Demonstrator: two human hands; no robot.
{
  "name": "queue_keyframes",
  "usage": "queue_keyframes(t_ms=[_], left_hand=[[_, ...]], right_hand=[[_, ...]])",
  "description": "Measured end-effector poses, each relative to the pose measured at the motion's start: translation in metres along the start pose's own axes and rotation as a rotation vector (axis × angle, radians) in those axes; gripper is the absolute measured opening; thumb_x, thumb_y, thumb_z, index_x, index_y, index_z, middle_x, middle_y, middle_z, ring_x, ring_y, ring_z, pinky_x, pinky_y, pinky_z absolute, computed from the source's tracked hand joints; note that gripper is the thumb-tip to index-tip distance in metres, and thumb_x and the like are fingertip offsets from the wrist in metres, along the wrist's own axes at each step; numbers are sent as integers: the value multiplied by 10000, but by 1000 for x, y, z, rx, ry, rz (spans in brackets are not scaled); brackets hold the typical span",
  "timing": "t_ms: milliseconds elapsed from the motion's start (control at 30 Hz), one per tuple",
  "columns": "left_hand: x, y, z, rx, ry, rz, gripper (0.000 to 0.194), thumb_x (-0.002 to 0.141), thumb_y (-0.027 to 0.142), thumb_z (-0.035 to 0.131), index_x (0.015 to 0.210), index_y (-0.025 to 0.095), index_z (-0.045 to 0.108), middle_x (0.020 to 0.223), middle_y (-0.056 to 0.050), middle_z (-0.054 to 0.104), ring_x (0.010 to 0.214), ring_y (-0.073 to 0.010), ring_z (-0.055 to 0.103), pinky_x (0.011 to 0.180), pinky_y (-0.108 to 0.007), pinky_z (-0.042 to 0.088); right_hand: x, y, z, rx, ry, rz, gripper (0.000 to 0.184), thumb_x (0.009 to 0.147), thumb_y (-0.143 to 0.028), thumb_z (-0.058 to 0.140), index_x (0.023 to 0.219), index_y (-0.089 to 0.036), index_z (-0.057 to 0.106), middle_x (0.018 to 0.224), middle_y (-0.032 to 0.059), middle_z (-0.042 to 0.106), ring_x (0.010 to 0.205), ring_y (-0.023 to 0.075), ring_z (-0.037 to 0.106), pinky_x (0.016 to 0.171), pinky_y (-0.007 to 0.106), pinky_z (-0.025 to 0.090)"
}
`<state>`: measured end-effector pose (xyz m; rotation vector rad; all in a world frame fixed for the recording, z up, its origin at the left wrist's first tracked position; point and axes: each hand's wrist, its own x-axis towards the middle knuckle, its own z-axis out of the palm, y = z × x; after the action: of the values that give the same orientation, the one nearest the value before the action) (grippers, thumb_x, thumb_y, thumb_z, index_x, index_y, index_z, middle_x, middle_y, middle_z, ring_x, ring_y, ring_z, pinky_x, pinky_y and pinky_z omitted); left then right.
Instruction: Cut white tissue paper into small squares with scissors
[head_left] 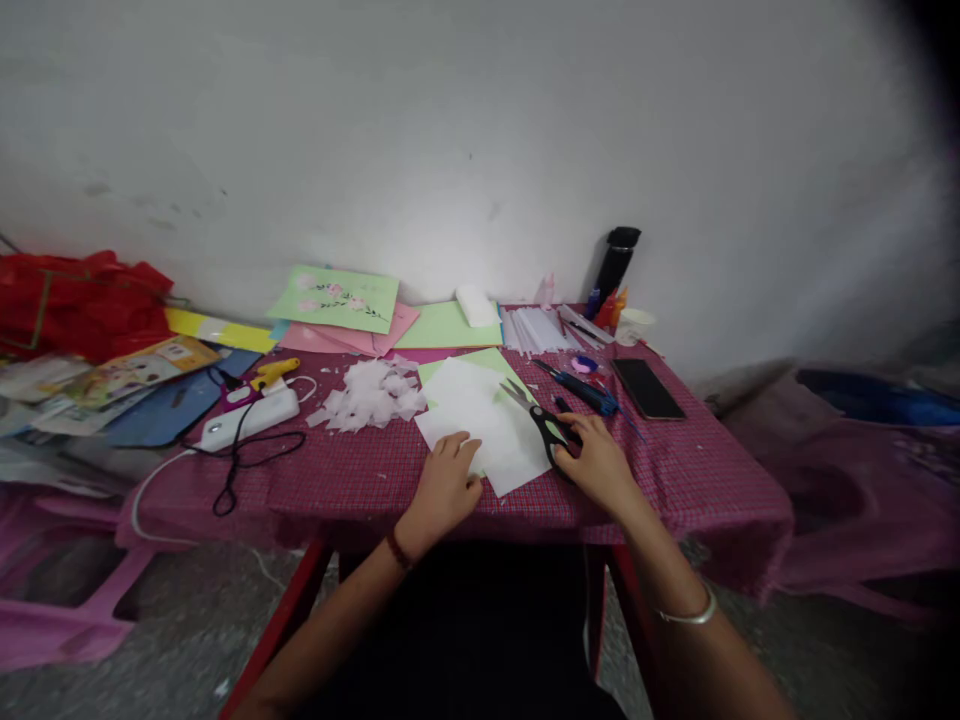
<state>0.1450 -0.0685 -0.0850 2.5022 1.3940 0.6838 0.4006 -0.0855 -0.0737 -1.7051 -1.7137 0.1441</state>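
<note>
A sheet of white paper (469,405) lies at a slant on top of a green sheet (487,358), in front of me. My left hand (448,485) rests at the paper's near left edge, its fingers apart and nothing held in them. In my right hand (596,460) are black-handled scissors (547,425), with the fingers at the handles. Their blades are slightly parted, point away to the left and lie over the paper's right side. To the left is a loose heap of thin white paper pieces (371,393).
A white power strip (251,418) with a black cable and a yellow glue gun (275,373) sit left. On the right are a blue-black glue gun (581,388), a phone (648,389), several glue sticks (536,330) and a black bottle (616,262). A flower-decorated green card (337,298) lies behind.
</note>
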Motion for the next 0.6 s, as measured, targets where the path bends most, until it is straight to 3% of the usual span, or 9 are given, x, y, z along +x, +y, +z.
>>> queue_keyframes(t_ms=[133,267,367,467,500,600], left_hand=[[22,-16,4,24,4,-75,262,809,80,457,993,150,631,1040,-134,639,995,-264,564,906,-436,435],[30,-34,0,-3,30,-106,168,867,151,454,806,162,610,880,-94,640,894,-220,578,842,-377,461],[28,-33,-2,-39,19,-76,137,841,272,580,916,166,623,966,-83,653,968,-215,580,896,-367,450],[26,-25,-2,-42,-23,21,442,725,354,717,1117,188,596,1152,-92,621,1103,-262,534,966,-419,408],[27,-23,-2,-33,-47,52,433,715,341,719,1105,191,603,1148,-92,618,1097,-270,530,960,-428,405],[30,-21,0,-28,-109,65,76,765,217,608,829,177,618,907,-68,632,917,-230,555,860,-387,432]], right_hand=[[-8,8,5,-57,0,12,394,740,-214,588,1132,-195,613,1074,120,617,976,291,617,886,462,510],[-8,14,13,-134,42,-3,395,740,-206,581,1131,-171,620,1009,125,608,913,299,614,860,483,507],[-7,14,18,-144,54,-9,393,740,-217,578,1128,-172,625,1001,122,596,901,297,606,860,481,503],[-7,12,17,-129,84,8,391,739,-223,592,1123,-163,630,997,125,580,902,294,600,848,460,510],[-7,10,14,-124,103,12,386,741,-224,597,1120,-158,632,998,126,574,913,295,597,849,454,512],[-9,7,-2,-108,171,30,362,755,-228,610,1113,-172,630,1013,121,556,958,299,582,859,445,512]])
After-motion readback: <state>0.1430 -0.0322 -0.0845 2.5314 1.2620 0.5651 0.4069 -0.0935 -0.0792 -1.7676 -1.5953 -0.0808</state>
